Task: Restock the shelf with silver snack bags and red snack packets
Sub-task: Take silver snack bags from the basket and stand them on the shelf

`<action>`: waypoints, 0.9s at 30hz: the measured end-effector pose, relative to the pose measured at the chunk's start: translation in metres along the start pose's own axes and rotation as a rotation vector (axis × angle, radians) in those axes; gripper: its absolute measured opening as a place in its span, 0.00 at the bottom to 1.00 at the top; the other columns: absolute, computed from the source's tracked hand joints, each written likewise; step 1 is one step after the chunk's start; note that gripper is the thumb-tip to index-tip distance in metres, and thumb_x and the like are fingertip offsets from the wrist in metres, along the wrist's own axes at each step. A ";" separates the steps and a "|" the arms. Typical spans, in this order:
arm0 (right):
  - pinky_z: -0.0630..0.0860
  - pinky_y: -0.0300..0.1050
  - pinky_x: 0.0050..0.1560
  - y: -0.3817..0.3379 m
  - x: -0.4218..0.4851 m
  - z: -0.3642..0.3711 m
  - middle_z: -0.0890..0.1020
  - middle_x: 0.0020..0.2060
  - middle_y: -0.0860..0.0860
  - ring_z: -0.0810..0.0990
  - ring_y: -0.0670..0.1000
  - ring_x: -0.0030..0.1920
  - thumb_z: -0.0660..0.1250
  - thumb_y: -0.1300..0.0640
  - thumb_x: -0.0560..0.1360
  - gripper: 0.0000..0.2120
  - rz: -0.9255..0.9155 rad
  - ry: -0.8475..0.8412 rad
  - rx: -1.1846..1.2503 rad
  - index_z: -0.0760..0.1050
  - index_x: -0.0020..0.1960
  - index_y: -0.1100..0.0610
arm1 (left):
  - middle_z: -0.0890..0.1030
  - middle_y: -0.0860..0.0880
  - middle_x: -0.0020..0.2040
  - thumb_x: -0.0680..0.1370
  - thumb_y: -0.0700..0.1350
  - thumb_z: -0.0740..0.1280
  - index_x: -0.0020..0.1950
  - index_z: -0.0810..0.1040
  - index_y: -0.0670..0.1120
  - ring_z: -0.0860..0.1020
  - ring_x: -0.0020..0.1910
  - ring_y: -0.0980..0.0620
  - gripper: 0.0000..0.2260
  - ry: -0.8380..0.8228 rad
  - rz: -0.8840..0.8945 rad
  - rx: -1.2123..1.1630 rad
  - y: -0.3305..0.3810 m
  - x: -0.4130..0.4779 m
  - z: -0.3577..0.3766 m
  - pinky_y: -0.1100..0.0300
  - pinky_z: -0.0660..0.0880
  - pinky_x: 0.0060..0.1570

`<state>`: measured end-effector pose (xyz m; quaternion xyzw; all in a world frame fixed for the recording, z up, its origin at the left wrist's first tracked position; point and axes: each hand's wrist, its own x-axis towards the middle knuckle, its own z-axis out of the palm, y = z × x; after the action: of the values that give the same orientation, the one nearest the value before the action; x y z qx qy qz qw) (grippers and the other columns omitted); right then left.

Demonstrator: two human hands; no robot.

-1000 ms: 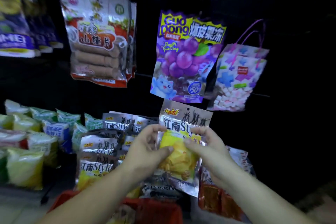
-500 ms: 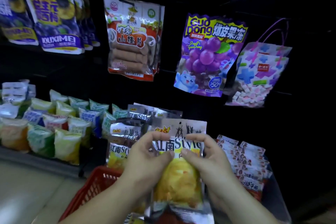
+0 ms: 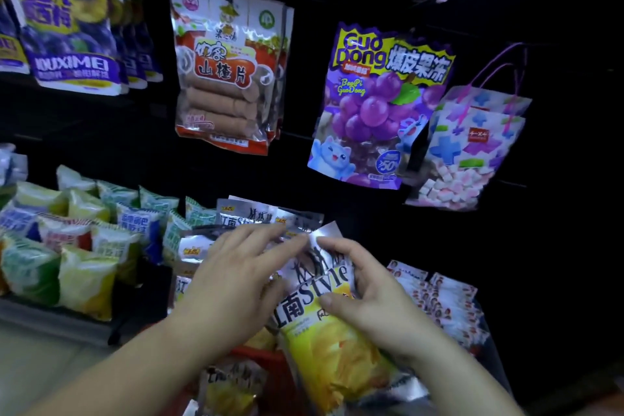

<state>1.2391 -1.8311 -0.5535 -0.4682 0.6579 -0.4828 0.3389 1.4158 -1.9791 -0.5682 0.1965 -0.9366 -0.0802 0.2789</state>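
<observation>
Silver snack bag [image 3: 314, 297], printed with black lettering over a yellow picture of crisps, was held upright in front of the shelf by both hands half a second ago. Now it leans with its shiny top corner towards the row of matching silver bags [image 3: 236, 213] already on the shelf. Only the right hand [image 3: 374, 304] grips it, thumb across the front and fingers curled round its right edge. The left hand [image 3: 233, 277] has let go and lies with straight, spread fingers across the tops of the shelved bags, its fingertips close to the held bag's top corner. It seems to be pressing them back to open a slot. I judge that the bag is about to be slid in, so this placement is nearly done but the bag is not yet seated. It looks thin, crinkly and slippery, likely to buckle if pushed by its edge. Below the hands sits a red basket [image 3: 260, 356] with another such bag inside, and small red-and-white packets [image 3: 449, 304] stand in a stack to the right, near the bag but apart from it.
</observation>
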 end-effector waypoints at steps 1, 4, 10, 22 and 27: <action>0.70 0.55 0.74 0.001 -0.001 -0.001 0.73 0.72 0.39 0.70 0.44 0.74 0.72 0.63 0.77 0.33 -0.023 0.009 -0.032 0.69 0.72 0.34 | 0.75 0.52 0.69 0.79 0.53 0.63 0.75 0.71 0.54 0.74 0.66 0.47 0.24 -0.027 0.038 0.025 0.005 0.003 0.003 0.47 0.76 0.62; 0.69 0.46 0.74 0.001 -0.005 -0.004 0.68 0.74 0.31 0.62 0.34 0.76 0.73 0.65 0.76 0.39 -0.046 0.085 -0.029 0.66 0.74 0.30 | 0.74 0.49 0.72 0.77 0.49 0.64 0.77 0.70 0.51 0.74 0.69 0.45 0.26 -0.058 0.030 -0.078 0.028 0.009 0.013 0.45 0.75 0.65; 0.80 0.53 0.65 0.012 -0.004 0.000 0.74 0.72 0.47 0.75 0.51 0.72 0.80 0.55 0.71 0.43 0.045 0.257 0.068 0.62 0.74 0.27 | 0.64 0.55 0.79 0.77 0.67 0.48 0.81 0.61 0.58 0.60 0.79 0.49 0.34 -0.105 -0.150 -0.134 0.039 0.011 0.020 0.48 0.62 0.76; 0.80 0.61 0.63 0.021 0.006 -0.016 0.79 0.68 0.51 0.78 0.57 0.68 0.82 0.39 0.58 0.49 0.087 0.539 0.185 0.64 0.75 0.32 | 0.81 0.45 0.42 0.79 0.48 0.71 0.80 0.61 0.61 0.81 0.41 0.45 0.32 0.061 -0.637 -0.908 0.061 0.019 0.025 0.55 0.72 0.39; 0.82 0.47 0.60 0.016 0.000 -0.021 0.76 0.68 0.45 0.78 0.48 0.66 0.83 0.54 0.68 0.47 0.067 0.364 0.215 0.61 0.77 0.35 | 0.72 0.54 0.47 0.79 0.47 0.71 0.79 0.61 0.63 0.75 0.42 0.56 0.33 0.151 -0.645 -0.911 0.068 0.020 0.027 0.64 0.69 0.36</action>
<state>1.2159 -1.8228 -0.5628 -0.3124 0.6682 -0.6151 0.2785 1.3638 -1.9246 -0.5628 0.3380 -0.6772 -0.5434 0.3633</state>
